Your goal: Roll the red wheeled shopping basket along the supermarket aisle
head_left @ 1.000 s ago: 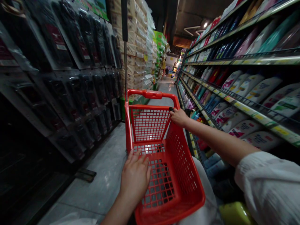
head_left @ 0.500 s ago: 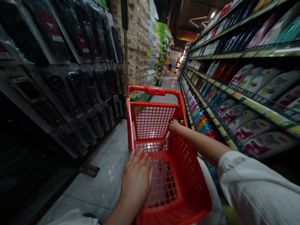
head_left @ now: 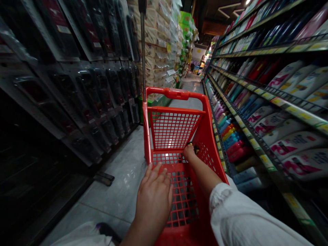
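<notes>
A red plastic shopping cart [head_left: 176, 167] with grid panels stands in front of me. My right hand [head_left: 189, 151] reaches down inside it, near the folding grid panel [head_left: 175, 130]. Its fingers are closed round a small black thing with yellow bits [head_left: 196, 149], mostly hidden by the hand; I cannot make out its kind. My left hand [head_left: 155, 193] is over the cart's left side, palm down, with its fingers stretched out. Whether it rests on the rim is hard to tell. Nothing shows in its fingers.
To the right run shelves [head_left: 258, 90] packed with bottles. Black goods in clear packaging [head_left: 92, 89] hang on the left, beside tall stacks of wrapped packs [head_left: 155, 48]. A dark pole [head_left: 143, 51] rises from the cart's left corner. A grey floor aisle [head_left: 188, 82] stretches ahead.
My right hand has gone from beside the cart's right wall to lower inside the cart, carrying the black and yellow thing. The left hand stays outstretched. The view has shifted slightly.
</notes>
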Available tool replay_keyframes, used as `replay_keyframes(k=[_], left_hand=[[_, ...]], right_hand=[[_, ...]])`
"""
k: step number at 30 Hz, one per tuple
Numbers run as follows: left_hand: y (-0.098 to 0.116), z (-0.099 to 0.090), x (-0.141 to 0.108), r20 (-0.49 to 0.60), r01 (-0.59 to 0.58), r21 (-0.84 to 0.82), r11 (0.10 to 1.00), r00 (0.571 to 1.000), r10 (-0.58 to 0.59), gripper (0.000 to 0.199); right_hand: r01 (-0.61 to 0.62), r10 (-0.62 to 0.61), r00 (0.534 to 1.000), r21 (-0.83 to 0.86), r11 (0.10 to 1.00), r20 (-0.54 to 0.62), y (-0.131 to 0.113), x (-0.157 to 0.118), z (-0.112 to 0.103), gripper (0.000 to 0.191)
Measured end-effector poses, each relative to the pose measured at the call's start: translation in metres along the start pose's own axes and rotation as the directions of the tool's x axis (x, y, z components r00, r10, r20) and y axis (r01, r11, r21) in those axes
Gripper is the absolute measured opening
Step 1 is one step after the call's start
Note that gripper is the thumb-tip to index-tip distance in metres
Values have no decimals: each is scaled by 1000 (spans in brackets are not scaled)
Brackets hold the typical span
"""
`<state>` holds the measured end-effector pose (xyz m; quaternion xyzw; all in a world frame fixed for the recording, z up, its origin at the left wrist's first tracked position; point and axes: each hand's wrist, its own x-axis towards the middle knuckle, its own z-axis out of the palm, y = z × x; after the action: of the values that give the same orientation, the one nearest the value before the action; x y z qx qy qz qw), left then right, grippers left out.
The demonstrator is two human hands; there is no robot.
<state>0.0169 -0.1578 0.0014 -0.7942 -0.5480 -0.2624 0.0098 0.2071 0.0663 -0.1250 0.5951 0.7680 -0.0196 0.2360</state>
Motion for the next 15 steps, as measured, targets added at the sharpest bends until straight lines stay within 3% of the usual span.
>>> replay_keyframes(k=[4,15], left_hand=[[0,0,0,10,5,8,1000,1000,-5,27],[-1,-1,2,49,33,-1,999,998,-33,27]], right_hand=[[-106,105,994,-39,994,-12,-6,-2,17,46],[-145,145,989,10,989,-40,-13,-15,22,42]])
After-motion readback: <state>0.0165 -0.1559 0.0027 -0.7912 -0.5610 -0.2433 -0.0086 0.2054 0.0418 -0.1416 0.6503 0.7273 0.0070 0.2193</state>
